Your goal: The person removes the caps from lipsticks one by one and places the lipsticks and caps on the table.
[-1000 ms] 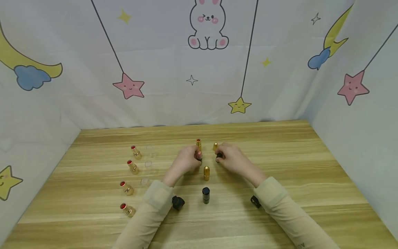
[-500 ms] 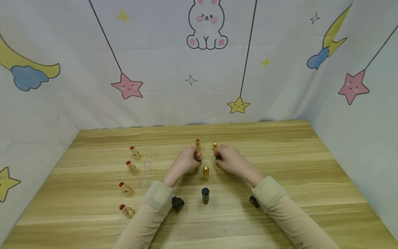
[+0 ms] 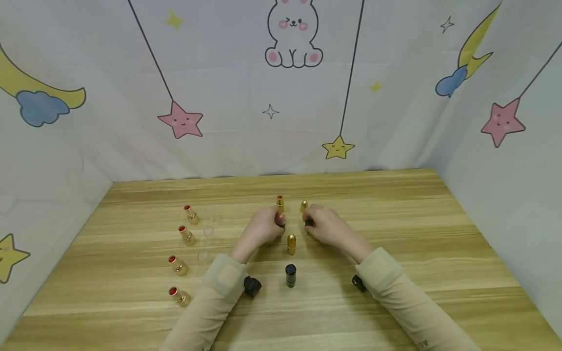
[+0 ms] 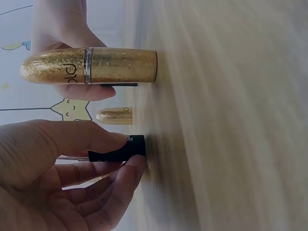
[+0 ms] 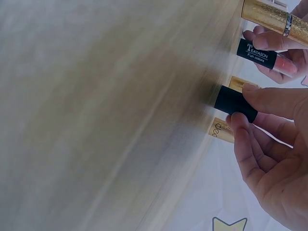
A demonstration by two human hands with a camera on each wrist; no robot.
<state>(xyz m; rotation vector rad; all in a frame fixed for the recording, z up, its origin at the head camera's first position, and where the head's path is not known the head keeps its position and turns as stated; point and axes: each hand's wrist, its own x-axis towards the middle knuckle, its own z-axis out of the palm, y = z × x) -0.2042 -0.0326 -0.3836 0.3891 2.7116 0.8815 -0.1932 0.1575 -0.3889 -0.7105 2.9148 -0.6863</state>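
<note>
My left hand (image 3: 263, 224) pinches the black base of an uncapped lipstick (image 5: 257, 53), upright with its pink-red tip up. A black lipstick cap (image 5: 236, 103) is between the thumb and fingers of my right hand (image 3: 327, 224), low at the tabletop. Behind the left hand stands an uncapped gold lipstick (image 3: 280, 202); its gold cap (image 3: 304, 205) stands behind the right hand. Between the hands and nearer me is a capped gold lipstick (image 3: 291, 244), large in the left wrist view. A capped black lipstick (image 3: 291, 276) stands closer still.
On the left, several uncapped gold lipsticks (image 3: 186, 236) stand in a column, with clear caps (image 3: 209, 232) beside them. Small black pieces (image 3: 252, 286) show at both sleeves. A patterned white cloth (image 3: 237, 146) encloses the wooden table (image 3: 395, 204) at the back and sides.
</note>
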